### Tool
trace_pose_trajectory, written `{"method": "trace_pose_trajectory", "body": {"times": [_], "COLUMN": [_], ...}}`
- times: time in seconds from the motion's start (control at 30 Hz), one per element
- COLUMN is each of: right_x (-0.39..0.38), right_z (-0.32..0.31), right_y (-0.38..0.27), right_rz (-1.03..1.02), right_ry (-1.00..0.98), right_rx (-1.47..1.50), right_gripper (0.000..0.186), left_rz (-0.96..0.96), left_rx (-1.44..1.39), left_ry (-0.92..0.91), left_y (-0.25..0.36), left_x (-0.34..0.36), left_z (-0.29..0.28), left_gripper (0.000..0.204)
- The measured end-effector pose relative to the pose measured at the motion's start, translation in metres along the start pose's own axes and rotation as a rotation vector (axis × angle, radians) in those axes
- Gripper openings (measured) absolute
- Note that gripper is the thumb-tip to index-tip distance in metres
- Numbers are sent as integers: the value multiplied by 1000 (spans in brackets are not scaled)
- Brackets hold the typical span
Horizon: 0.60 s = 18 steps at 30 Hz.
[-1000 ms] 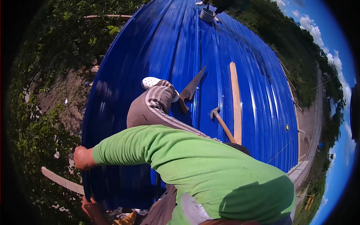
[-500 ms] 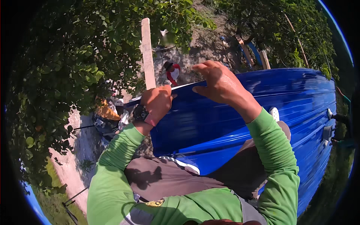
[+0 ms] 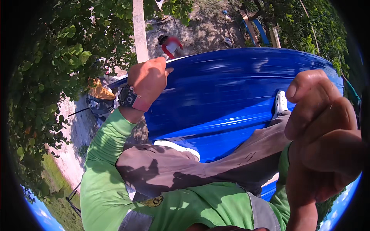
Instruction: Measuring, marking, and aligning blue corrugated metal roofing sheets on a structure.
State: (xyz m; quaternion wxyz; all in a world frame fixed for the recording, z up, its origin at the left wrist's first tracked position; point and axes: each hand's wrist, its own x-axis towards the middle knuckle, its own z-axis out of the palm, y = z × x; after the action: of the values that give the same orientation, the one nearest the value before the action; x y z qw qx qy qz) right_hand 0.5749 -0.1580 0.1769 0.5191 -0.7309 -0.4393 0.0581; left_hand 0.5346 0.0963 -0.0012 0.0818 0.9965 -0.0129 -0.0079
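One blue ribbed sheet (image 3: 231, 77): beneath the legs (image 3: 231, 169); probably stiff, slick; best held along its edge.
Left grip (image 3: 148, 79): curled at that edge, beside the wooden board (image 3: 139, 32); pinching, cannot tell.
Right grip (image 3: 323, 115): raised, half-curled; contents hidden.

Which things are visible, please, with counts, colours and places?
Ribbed metal roof: one, blue, centre and right
Wooden plank: one, pale, top left of centre
Person below: one, red and white, beyond roof
Wooden posts: two, brown, upper right
Trees: several, green, left and top
Heap: one, orange and dark, left
Clogs: two, white, middle
Wristwatch: one, dark, left of centre
Shirt: one, mostly green, bottom
Trousers: one pair, brownish, lower middle
Left hand: one, bare, at roof edge
Right hand: one, bare, far right
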Motion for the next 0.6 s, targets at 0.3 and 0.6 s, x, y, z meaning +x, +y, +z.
{"method": "trace_pose_trajectory", "body": {"times": [0.3, 0.6], "right_x": [9, -6], "right_z": [3, -20], "right_y": [15, 65], "right_rz": [66, 261], "right_ry": [24, 151], "right_rx": [-29, -489], "right_gripper": [38, 26], "left_rz": [-20, -11], "left_rx": [-20, 53], "left_ry": [-30, -94], "left_y": [-17, 1], "left_x": [3, -13], "left_z": [1, -25], "left_gripper": [21, 20]}}
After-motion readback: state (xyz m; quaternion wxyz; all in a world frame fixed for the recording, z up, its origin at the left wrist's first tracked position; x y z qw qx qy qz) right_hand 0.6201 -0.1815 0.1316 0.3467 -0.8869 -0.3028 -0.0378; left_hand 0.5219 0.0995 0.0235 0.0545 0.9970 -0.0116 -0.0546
